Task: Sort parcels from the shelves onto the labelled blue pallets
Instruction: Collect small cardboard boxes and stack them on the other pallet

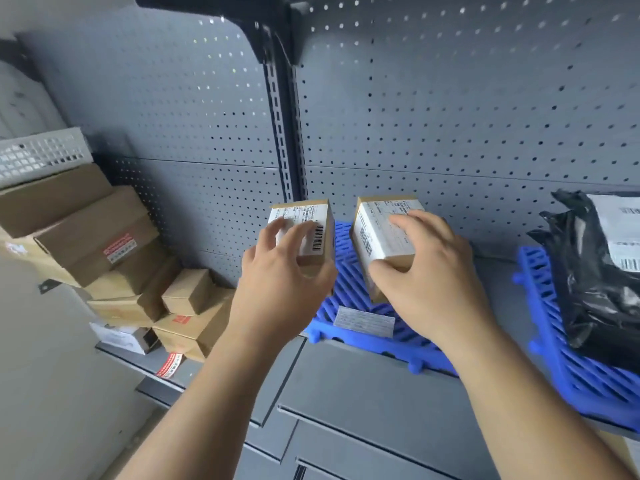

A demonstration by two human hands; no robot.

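Gripping the left parcel [308, 237], a small brown carton, in the left hand [277, 282], with fingers curled over its white shipping label and thumb round the near end. Gripping the right parcel [384, 233], much the same size, likewise in the right hand [433, 282]. Holding both side by side, close but apart, tilted, over the back of the middle blue pallet [346, 282]. Cannot tell whether either touches it.

Directly beneath: that slatted pallet, flat on a grey metal shelf [346, 382], with a white paper label [364, 322] near its front edge, print too blurred to read. Further right, past a strip of shelf: the right blue pallet [588, 386], loaded with black plastic mailer bags [595, 282] carrying a white barcoded label.

Behind all this: a grey pegboard back panel [450, 116], split by a dark slotted upright [282, 140] and capped by a black bracket [266, 32]. Leftward, on the same shelf level: a loose heap of brown cardboard boxes [104, 244], several leaning on one another, some marked with red-and-white stickers. Above the heap: a white perforated tray [38, 157]. Beyond the shelf's left end: a plain pale wall [41, 375]. Under the shelf front: more grey metal panels with dark seams between them.
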